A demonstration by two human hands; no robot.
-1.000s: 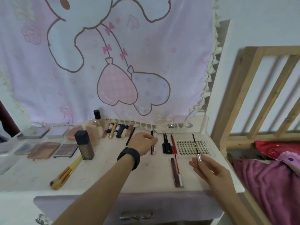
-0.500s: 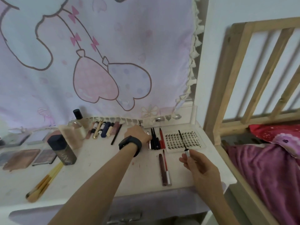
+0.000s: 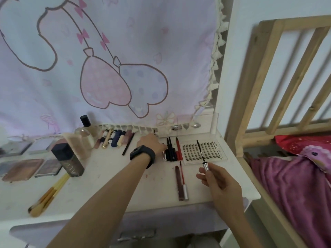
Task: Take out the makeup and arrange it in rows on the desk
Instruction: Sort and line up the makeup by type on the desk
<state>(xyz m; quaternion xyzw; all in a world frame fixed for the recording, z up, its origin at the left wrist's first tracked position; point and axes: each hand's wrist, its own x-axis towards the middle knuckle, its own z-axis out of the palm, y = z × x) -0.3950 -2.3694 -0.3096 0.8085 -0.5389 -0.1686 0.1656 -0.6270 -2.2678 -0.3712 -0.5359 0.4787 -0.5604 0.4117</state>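
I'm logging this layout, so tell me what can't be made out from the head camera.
Head view:
1. What the left hand grips, if anything: its fingers are hidden behind its own back.
2. Lower end of the mascara wand: enclosed by the right hand.
3. The leftmost palette: cut off by the frame edge.
4. Lettering on the dark bottle: too blurred to read.

Backdrop: pale lilac fabric hanging (image 3: 161, 42) printed with a brown-outlined cartoon figure and two heart shapes, one pink, one lilac. Cream tassel fringe (image 3: 215, 56) runs down its right edge. White wall (image 3: 268, 8) to the right. Light wooden slatted bed frame (image 3: 293, 56) against it. Behind the frame, a crumpled magenta blanket (image 3: 295, 190); red speckled cloth (image 3: 302, 142) just above it. Bottom centre: metal drawer handle (image 3: 137, 236), blurred.
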